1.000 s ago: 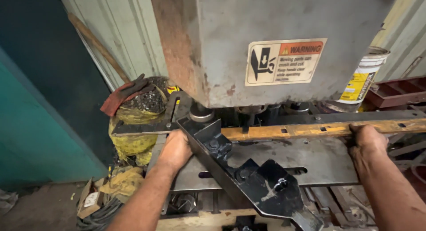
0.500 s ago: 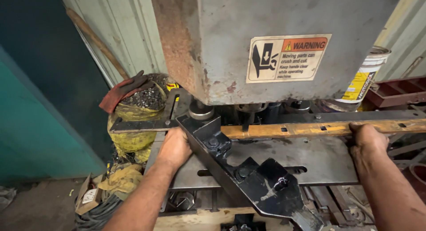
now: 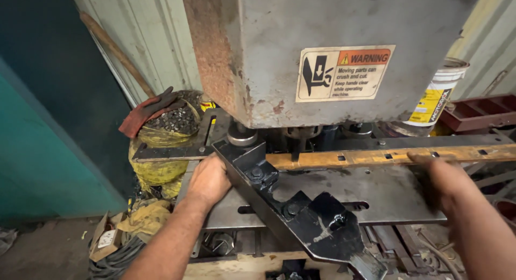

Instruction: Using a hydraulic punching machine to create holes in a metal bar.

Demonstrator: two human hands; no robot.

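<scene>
Rusty steel fills the top of the view: the grey housing of a punch press (image 3: 322, 49) hangs low over a flat steel worktable (image 3: 387, 188), leaving only a narrow slot of open room between the two. A long flat metal bar (image 3: 376, 156), orange-brown with rust and pierced by a row of small square holes, lies across the table under the punch, running out past the table's edge to either side. It is the piece both hands attend to.

The left hand (image 3: 210, 179) rests knuckles-up on the bar's left stretch, fingers curled down over it; whether they truly clasp it or only press on it cannot be told. Just right of those fingers sits a black angled guide bracket (image 3: 290, 215), bolted to the table and slanting down toward the viewer (it boxes in the hand on that side). Beyond the fingers, to the left, stands a yellow sack of small metal pieces (image 3: 172, 135) with a red glove (image 3: 148, 110) draped on top.

The right hand (image 3: 441, 180) is blurred, lying over the bar's right stretch with fingers extended toward it; its grip cannot be made out. Behind these fingers stands a white bucket (image 3: 438, 100), and to their right a dark red tray (image 3: 478, 113). The table's near edge lies just below both wrists.
</scene>
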